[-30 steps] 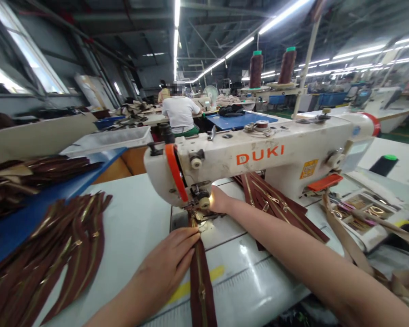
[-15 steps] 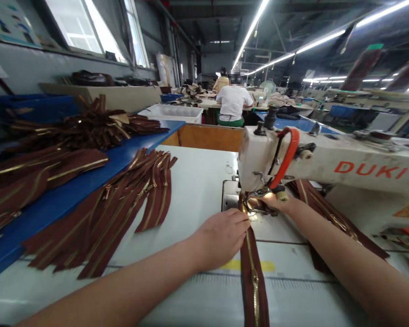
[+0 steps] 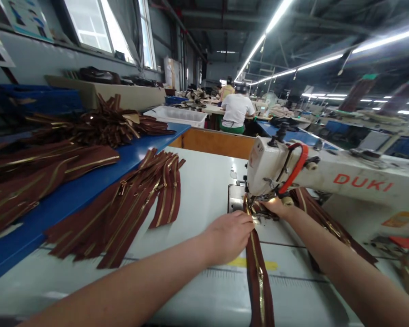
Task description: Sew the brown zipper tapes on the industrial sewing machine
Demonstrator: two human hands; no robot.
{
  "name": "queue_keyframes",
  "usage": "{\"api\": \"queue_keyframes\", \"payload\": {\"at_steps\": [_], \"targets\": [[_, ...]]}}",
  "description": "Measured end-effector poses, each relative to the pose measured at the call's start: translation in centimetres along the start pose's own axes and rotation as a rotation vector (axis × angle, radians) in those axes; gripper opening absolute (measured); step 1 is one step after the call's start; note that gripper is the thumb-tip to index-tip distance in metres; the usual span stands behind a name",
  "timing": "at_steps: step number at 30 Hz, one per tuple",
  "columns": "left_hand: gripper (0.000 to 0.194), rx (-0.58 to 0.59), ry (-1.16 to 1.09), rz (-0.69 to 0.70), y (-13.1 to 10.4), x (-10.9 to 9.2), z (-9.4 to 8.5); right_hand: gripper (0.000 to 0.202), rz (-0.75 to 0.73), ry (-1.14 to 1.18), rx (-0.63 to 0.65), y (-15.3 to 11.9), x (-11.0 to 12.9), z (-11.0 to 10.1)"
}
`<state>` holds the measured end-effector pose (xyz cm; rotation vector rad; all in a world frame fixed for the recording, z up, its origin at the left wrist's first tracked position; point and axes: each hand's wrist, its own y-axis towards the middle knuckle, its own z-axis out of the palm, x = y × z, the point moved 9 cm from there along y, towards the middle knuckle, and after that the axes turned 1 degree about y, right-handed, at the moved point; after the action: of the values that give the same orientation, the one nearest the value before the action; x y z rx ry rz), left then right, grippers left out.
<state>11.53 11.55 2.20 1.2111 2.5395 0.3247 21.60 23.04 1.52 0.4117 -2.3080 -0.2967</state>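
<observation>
A brown zipper strip [image 3: 259,277] with gold teeth runs from under the needle of the white sewing machine [image 3: 266,165] down to the front edge of the view. My left hand [image 3: 230,236] lies on the strip just in front of the presser foot, fingers together and pressing its left side. Beyond the needle, to the right, my right hand [image 3: 276,206] reaches under the machine head beside the lit area; its fingertips are hidden by machine parts. More brown zippers [image 3: 122,213] are fanned out at the left of the pale machine table [image 3: 204,177].
Brown zipper piles [image 3: 98,125] cover parts of the blue table [image 3: 136,159] at the left. Other zippers [image 3: 323,222] lie behind my right forearm. Further back are a white bin [image 3: 180,116] and a seated person in white [image 3: 236,109].
The view has shifted slightly, so most things appear a little further right. Both hands remain at the same places by the needle, and the strip looks nearly unmoved.
</observation>
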Motion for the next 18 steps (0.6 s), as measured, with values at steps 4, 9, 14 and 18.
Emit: {"api": "queue_keyframes", "payload": {"at_steps": [4,9,14,18], "targets": [[0.024,-0.064,-0.062,-0.052,-0.3,0.5,-1.1,0.025,-0.094,-0.058,0.018,-1.5,1.5,-2.0],[0.027,-0.184,-0.143,-0.25,-0.7,3.2,-2.1,0.022,-0.284,-0.18,-0.086,-9.2,4.1,-9.6],[0.026,-0.239,-0.187,-0.499,-0.8,6.9,-2.2,0.022,-0.316,-0.497,-0.477,-14.4,2.7,-23.7],[0.03,-0.213,-0.238,-0.628,0.9,9.5,-2.1,0.043,0.002,-0.862,-0.857,-13.8,-3.7,-37.7]]}}
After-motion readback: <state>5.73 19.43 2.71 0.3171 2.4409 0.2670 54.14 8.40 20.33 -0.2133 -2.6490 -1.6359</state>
